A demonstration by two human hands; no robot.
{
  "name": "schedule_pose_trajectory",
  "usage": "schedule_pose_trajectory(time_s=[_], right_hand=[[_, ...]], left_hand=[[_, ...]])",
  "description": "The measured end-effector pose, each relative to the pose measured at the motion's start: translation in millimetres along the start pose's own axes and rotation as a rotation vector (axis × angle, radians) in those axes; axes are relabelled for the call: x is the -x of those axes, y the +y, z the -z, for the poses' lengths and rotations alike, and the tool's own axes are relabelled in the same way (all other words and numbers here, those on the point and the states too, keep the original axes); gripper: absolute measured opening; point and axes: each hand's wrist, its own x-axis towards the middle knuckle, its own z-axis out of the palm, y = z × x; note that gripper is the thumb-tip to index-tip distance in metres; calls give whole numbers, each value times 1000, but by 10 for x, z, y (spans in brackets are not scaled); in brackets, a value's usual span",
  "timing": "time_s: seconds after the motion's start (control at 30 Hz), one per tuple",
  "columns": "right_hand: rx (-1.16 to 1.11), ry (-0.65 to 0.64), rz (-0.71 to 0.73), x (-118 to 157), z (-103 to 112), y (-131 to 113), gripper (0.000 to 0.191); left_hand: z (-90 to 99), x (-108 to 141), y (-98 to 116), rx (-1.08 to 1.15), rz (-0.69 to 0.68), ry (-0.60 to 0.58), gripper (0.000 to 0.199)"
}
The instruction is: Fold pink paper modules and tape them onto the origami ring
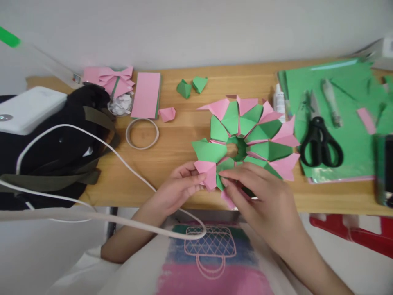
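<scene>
"Where's the paper ring (242, 147) on your feed?"

"On the worktop (181, 147), mostly just beyond my hands. My left hand (181, 182) pinches a pink piece (207, 172) at its near left side; my right hand (265, 194) pinches a green piece (219, 181) just beside it."

"Containers?"

"I see crumpled white scraps (123, 102) in a clear tub (127, 112). What's inside the white bottle (278, 100), I can't tell."

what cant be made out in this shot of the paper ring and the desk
All in the head view:
- Lower right of the paper ring: partly covered by the right hand.
- Some fingertips of the left hand: behind the pink paper piece.
- White bottle: print too small and blurred to read.
- Dark object: cut off by the right edge.
</scene>
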Motion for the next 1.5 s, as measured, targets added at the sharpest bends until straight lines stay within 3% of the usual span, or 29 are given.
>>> schedule_pose_trajectory(time_s=[0.13,0.33,0.5,0.7,0.93,1.2,1.5], right_hand=[[123,30,136,9,6,59,12],[124,-29,186,9,5,83,13],[217,-23,165,38,-43,3,17],[309,42,87,97,-117,-59,14],[285,169,94,170,-49,-58,22],[313,153,120,168,1,-59,14],[314,138,121,183,-4,-50,12]], left_hand=[[-23,4,15,19,31,12,16],[-113,-6,39,-178,-45,111,17],[-146,-37,57,-482,-126,70,34],[-134,-39,21,-664,-164,18,33],[-224,-43,-34,-578,-181,-14,41],[-253,-32,-96,-524,-161,74,40],[-234,-10,-26,-569,-107,20,43]])
